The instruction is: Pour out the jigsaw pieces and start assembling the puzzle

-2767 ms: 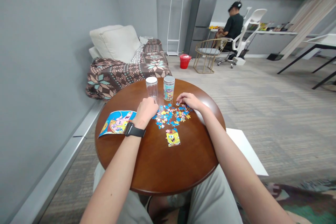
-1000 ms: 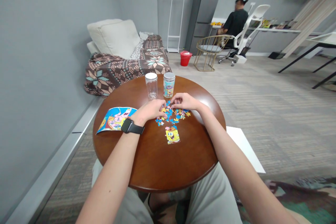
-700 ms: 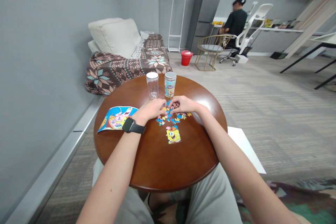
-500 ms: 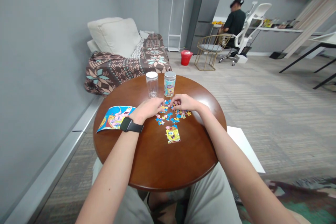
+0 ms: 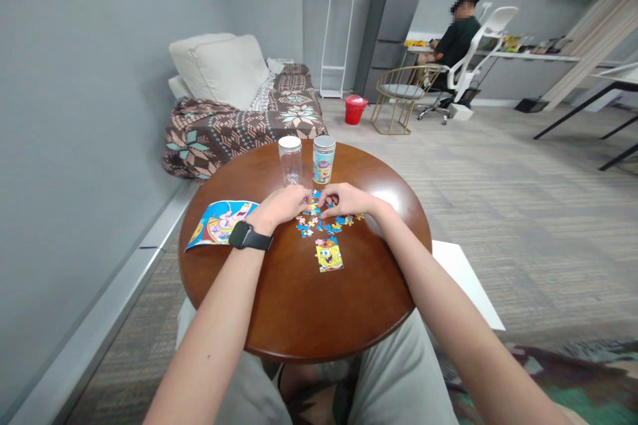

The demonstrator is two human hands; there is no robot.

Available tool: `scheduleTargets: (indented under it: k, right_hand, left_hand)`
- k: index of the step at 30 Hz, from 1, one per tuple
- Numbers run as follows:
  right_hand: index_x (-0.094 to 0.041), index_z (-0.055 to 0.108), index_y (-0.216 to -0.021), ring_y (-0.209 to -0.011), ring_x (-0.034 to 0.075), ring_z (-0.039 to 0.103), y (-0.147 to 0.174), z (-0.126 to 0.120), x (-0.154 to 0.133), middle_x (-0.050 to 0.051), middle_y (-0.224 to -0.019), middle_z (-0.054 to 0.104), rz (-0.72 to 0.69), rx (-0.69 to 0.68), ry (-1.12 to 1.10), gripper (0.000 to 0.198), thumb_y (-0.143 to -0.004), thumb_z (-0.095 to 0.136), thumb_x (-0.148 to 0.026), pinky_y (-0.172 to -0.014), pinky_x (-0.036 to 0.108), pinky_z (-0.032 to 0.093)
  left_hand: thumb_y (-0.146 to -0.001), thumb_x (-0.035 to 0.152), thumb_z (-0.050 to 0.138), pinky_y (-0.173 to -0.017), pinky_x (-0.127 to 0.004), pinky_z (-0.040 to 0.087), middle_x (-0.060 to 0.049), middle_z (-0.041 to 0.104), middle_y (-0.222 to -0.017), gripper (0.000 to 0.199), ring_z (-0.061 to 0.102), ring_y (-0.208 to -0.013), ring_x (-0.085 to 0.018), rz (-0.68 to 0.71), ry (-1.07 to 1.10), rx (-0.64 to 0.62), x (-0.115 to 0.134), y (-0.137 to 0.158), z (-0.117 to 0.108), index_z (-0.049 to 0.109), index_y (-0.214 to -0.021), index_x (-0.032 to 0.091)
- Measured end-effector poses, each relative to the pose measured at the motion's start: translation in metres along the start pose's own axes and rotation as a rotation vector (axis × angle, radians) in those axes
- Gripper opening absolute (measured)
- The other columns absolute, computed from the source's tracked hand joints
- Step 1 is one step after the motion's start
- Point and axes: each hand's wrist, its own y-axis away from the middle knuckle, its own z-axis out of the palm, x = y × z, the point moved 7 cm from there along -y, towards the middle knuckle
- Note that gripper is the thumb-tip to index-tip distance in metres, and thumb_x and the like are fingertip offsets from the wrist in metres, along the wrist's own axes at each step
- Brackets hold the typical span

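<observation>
My left hand (image 5: pixel 284 204), a black watch on its wrist, rests at the left edge of a pile of jigsaw pieces (image 5: pixel 319 222). Its fingers are curled together, and what they may hold is hidden. From the right, my right hand (image 5: pixel 349 200) reaches over the pile with thumb and index finger apart, the fingertips down among the pieces. Closer to me lies a joined section of puzzle (image 5: pixel 329 255) showing a yellow cartoon face. A curled picture sheet (image 5: pixel 214 224) lies left of my left hand, partly covered by the wrist.
Behind the pile stand a clear jar with a white lid (image 5: pixel 291 161) and a printed jar with a silver lid (image 5: pixel 323 161). Everything sits on a round brown table (image 5: pixel 309 319). Beyond are a covered sofa (image 5: pixel 239 123), a red bin (image 5: pixel 355 110) and a seated person (image 5: pixel 457 40).
My right hand has shifted slightly down and left over the pieces, its thumb and index finger spreading apart. The left hand has hardly moved. The person behind leans a little to the right.
</observation>
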Motion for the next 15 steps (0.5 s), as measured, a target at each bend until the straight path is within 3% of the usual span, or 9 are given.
scheduleTargets:
  k: [8, 15]
  right_hand:
    - [-0.013, 0.071, -0.088, -0.062, 0.01, 0.047, 0.004, -0.011, 0.008, -0.002, -0.069, 0.055, 0.021, 0.034, 0.037, 0.019, -0.069, 0.066, -0.014, -0.06, 0.022, 0.036]
    - [-0.012, 0.069, -0.085, -0.06, 0.01, 0.046, 0.002, -0.01, -0.001, -0.001, -0.065, 0.055, -0.009, 0.073, 0.038, 0.02, -0.081, 0.061, -0.03, -0.06, 0.023, 0.036]
  left_hand:
    - [-0.086, 0.018, 0.055, -0.067, -0.026, 0.04, -0.004, 0.061, -0.085, 0.003, 0.057, -0.076, -0.016, 0.065, 0.051, 0.066, -0.001, -0.002, 0.004, 0.057, -0.083, 0.018]
    - [-0.088, 0.017, 0.051, -0.065, -0.027, 0.038, -0.003, 0.061, -0.081, 0.005, 0.056, -0.073, -0.017, 0.077, 0.105, 0.109, 0.005, 0.0, -0.005, 0.054, -0.084, 0.019]
